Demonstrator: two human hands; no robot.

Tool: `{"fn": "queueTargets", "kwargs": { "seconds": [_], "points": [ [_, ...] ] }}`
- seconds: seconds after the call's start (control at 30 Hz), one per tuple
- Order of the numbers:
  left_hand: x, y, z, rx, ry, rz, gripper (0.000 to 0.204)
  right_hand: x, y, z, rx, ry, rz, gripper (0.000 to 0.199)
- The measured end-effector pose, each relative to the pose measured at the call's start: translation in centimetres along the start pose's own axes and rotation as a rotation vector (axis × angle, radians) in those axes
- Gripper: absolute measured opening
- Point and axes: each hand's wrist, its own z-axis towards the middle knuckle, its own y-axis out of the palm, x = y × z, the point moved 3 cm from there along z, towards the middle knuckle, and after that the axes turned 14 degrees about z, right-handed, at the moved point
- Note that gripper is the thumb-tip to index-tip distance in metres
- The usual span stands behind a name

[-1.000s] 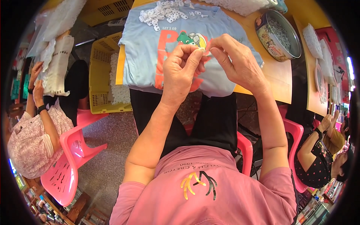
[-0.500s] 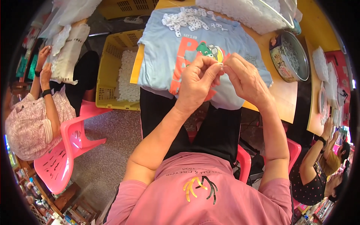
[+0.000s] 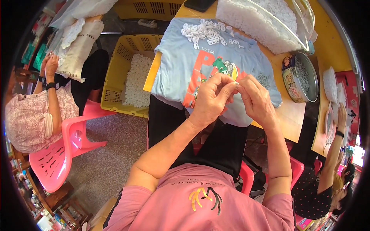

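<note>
My left hand [image 3: 214, 99] and my right hand [image 3: 256, 101] meet over the near part of a light blue T-shirt [image 3: 173, 65] spread on the table. Thumb and forefinger of my left hand pinch a small white plastic piece [image 3: 236, 83]. The closed fingertips of my right hand touch that spot; what they hold is too small to make out. Beyond my hands, a loose pile of small white plastic pieces [image 3: 206, 32] lies on the shirt. Several small metal pieces [image 3: 263, 79] lie on the shirt's right side.
A round tin [image 3: 288, 75] of metal pieces stands right, before a large bin [image 3: 266, 29] of white pieces. Left of the table is a yellow crate [image 3: 111, 82] holding more. Co-workers sit left [image 3: 42, 115] and right [image 3: 316, 192]. A dark phone [image 3: 198, 4] lies at the far edge.
The view has shifted, so the table and my hands appear lower and slightly further right. My fingers keep their pinch. At the right, a co-worker's arm now reaches further forward.
</note>
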Motion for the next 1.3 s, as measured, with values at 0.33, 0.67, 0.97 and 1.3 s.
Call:
{"fn": "queueTargets", "kwargs": {
  "seconds": [0.33, 0.67, 0.97, 1.3],
  "points": [
    [-0.3, -0.3, 0.1, 0.032, -0.023, -0.089, 0.01, -0.3, -0.8, 1.3, -0.071, 0.126, 0.049, 0.01],
    [-0.4, -0.7, -0.2, 0.08, 0.0, -0.295, 0.009, 5.6, 1.4, 12.0, 0.036, 0.016, -0.092, 0.011],
    [-0.1, -0.7, -0.5, 0.05, 0.025, -0.284, 0.01, 7.1, 4.0, 13.4, 0.036, -0.182, -0.439, 0.014],
    [-0.3, -0.8, -0.4, 0.041, 0.051, -0.208, 0.01, 6.2, 2.2, 11.1, 0.028, 0.107, -0.051, 0.015]
  ]
}}
